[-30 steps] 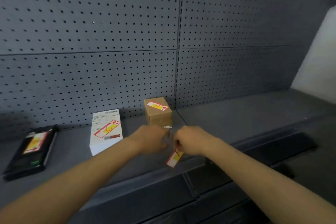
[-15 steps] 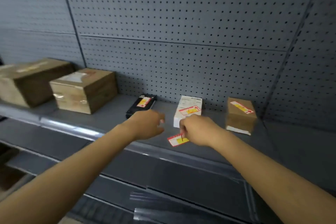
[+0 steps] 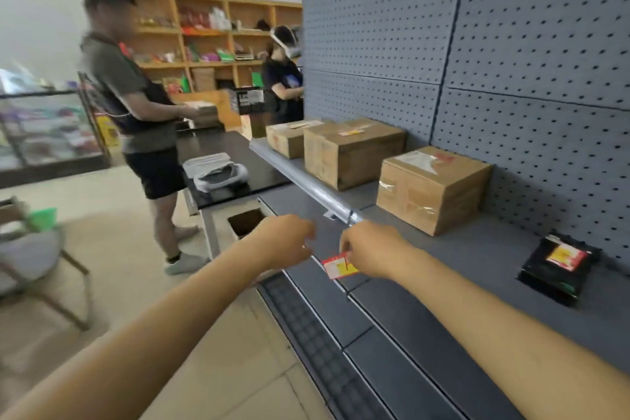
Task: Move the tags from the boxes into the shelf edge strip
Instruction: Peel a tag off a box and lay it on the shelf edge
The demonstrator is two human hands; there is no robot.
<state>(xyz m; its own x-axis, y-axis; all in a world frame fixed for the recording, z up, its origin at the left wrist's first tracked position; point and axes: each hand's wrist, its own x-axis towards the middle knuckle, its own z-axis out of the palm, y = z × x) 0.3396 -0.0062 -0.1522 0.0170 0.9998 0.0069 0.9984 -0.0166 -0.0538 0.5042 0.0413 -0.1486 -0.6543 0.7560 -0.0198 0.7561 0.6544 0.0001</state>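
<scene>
1. Right hand (image 3: 370,251): fingers curled, pinching a red-and-yellow price tag (image 3: 339,266) by its upper right corner. The tag hangs free in front of the shelf's front edge, touching neither a box nor the strip.

2. Left hand (image 3: 284,242): held just left of the tag, fingers loosely curled. Something small may sit at the fingertips, but whether it holds anything cannot be told.

3. Shelf edge strip (image 3: 306,181): a pale grey channel runs along the shelf front past the cardboard boxes and ends just above the right hand. Forward of that end the shelf edge shows only dark metal.

4. Remaining stock: the nearest cardboard box (image 3: 433,187) carries a label on top; a black packet (image 3: 559,266) at right bears another red-and-yellow tag. The task is judged unfinished.

5. Risk, grip: the pinch takes one corner only. The tag could swing or slip during insertion and drop to the lower shelf (image 3: 392,351) or the floor.

6. Risk, alignment: the tag is tilted relative to the strip. Pushed in skewed, it could crease or jam at the open end.

7. Risk, placement: the hand sits at the strip's end. Offered forward of that end, the tag would probably find no channel to hold it.

8. Risk, surroundings: two people (image 3: 136,85) stand well apart to the left; no interference is expected.
</scene>
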